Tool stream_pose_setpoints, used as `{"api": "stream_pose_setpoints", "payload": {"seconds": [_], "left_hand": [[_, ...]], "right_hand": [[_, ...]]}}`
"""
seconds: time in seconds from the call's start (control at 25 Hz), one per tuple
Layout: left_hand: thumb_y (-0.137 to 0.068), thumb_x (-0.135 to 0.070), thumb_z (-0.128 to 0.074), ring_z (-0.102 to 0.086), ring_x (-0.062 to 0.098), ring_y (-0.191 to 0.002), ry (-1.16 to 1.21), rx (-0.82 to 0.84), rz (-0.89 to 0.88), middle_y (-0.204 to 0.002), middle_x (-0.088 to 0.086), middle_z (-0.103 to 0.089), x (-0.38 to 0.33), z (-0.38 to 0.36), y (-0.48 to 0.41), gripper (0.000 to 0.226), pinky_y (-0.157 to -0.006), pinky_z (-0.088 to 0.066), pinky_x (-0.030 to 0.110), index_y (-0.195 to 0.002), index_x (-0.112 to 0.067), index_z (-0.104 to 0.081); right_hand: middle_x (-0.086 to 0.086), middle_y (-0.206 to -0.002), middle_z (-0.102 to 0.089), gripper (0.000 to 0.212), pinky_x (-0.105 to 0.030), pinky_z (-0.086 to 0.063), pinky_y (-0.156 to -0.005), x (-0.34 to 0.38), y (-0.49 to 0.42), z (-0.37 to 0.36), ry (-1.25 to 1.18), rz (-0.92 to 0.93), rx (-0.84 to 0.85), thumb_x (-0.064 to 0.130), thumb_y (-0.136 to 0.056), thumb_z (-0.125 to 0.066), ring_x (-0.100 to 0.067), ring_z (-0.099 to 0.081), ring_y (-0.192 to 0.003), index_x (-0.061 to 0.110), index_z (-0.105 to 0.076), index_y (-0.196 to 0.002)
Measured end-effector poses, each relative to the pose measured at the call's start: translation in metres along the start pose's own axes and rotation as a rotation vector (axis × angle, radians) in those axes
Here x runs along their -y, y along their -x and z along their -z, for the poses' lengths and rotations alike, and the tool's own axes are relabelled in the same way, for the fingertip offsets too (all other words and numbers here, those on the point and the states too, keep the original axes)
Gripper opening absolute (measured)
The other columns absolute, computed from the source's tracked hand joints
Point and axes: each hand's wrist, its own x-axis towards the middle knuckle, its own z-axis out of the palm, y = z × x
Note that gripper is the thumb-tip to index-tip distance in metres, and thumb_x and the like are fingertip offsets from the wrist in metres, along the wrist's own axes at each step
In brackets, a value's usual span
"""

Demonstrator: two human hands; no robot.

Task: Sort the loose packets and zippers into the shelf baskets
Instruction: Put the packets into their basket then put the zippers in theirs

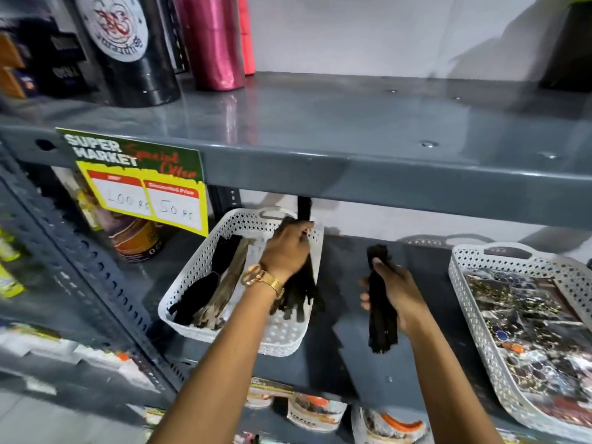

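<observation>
A white perforated basket stands on the middle shelf and holds black and brown zippers. My left hand is over that basket, shut on a bundle of black zippers that hangs down into it and sticks up above the fist. My right hand hovers above the bare shelf between the baskets, shut on a second bundle of black zippers. A second white basket at the right is filled with shiny packets.
The grey upper shelf overhangs the hands; it carries a black roll and pink thread spools. A yellow-green price sign hangs at its left edge. Jars stand left of the basket. Pouches lie on the shelf below.
</observation>
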Motion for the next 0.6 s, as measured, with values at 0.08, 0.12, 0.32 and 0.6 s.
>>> {"api": "stream_pose_setpoints", "payload": {"seconds": [0.08, 0.12, 0.32, 0.6], "left_hand": [[-0.091, -0.029, -0.052, -0.047, 0.026, -0.131, -0.094, 0.122, 0.091, -0.143, 0.007, -0.050, 0.029, 0.012, -0.005, 0.042, -0.111, -0.032, 0.030, -0.133, -0.025, -0.053], [-0.087, -0.032, -0.059, -0.047, 0.026, -0.131, -0.220, 0.222, 0.099, -0.141, 0.008, -0.050, 0.042, 0.014, -0.005, 0.050, -0.113, -0.029, 0.032, -0.135, -0.024, -0.050], [-0.076, -0.014, -0.072, -0.046, 0.030, -0.129, -0.359, 0.604, 0.129, -0.141, 0.015, -0.043, 0.079, -0.004, 0.002, 0.087, -0.106, -0.043, 0.036, -0.150, -0.019, -0.025], [-0.069, -0.032, -0.078, -0.045, 0.026, -0.132, -0.452, 0.455, 0.185, -0.138, 0.007, -0.050, 0.095, -0.002, 0.001, 0.077, -0.111, -0.037, 0.034, -0.138, -0.024, -0.043]], "right_hand": [[-0.012, -0.064, -0.064, 0.018, -0.027, -0.050, -0.038, 0.008, 0.008, -0.016, 0.001, 0.060, 0.097, 0.027, -0.095, -0.054, -0.020, -0.056, -0.037, 0.008, -0.054, -0.095], [-0.010, -0.060, -0.066, 0.016, -0.027, -0.051, -0.038, 0.011, 0.012, -0.026, 0.020, 0.091, 0.141, 0.026, -0.095, -0.053, -0.019, -0.057, -0.037, 0.011, -0.054, -0.095], [-0.003, -0.062, -0.072, 0.019, -0.022, -0.039, -0.049, 0.015, 0.005, -0.088, 0.421, 0.382, 0.099, 0.028, -0.097, -0.043, 0.002, -0.051, -0.041, 0.014, -0.055, -0.101], [-0.026, -0.108, -0.056, 0.020, -0.048, -0.052, -0.090, -0.011, -0.025, -0.146, 0.733, 0.244, 0.134, 0.007, -0.088, -0.047, -0.037, -0.062, -0.099, -0.002, -0.046, -0.105]]}}
